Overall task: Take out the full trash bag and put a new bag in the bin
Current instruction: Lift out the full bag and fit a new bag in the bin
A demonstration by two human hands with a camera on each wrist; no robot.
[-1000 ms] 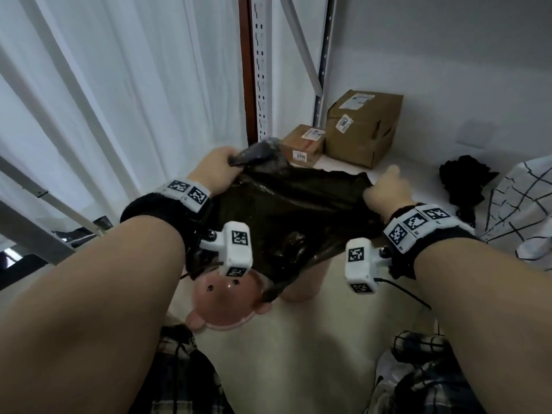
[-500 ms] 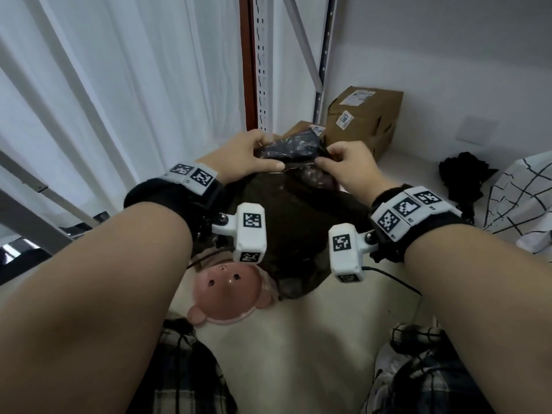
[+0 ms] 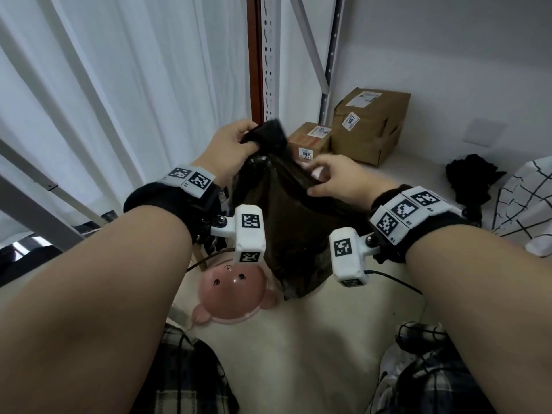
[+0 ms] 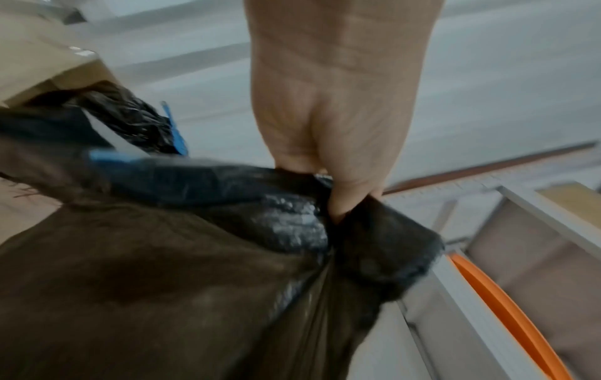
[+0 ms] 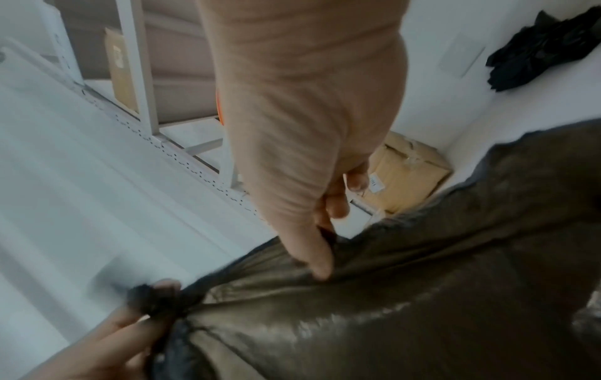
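A dark, thin, see-through trash bag (image 3: 295, 228) hangs in the air in front of me, above a pink bin lid with a cartoon face (image 3: 231, 289). My left hand (image 3: 236, 144) grips the bunched top edge of the trash bag (image 4: 292, 221) at its upper left. My right hand (image 3: 331, 179) pinches the trash bag's rim (image 5: 406, 295) a little lower on the right. In the right wrist view the thumb and fingers (image 5: 317, 259) nip a fold of the film. The bin body is hidden behind the bag.
Two cardboard parcels (image 3: 370, 124) sit on the pale floor against the wall by a metal shelf upright (image 3: 268, 55). White curtains (image 3: 104, 85) hang at left. A black cloth heap (image 3: 472, 174) and a checked fabric (image 3: 531, 204) lie at right.
A second ago my hands held the bag's rim stretched wide apart; they came together at its top and now stand slightly apart, left hand higher, with the bag hanging narrower.
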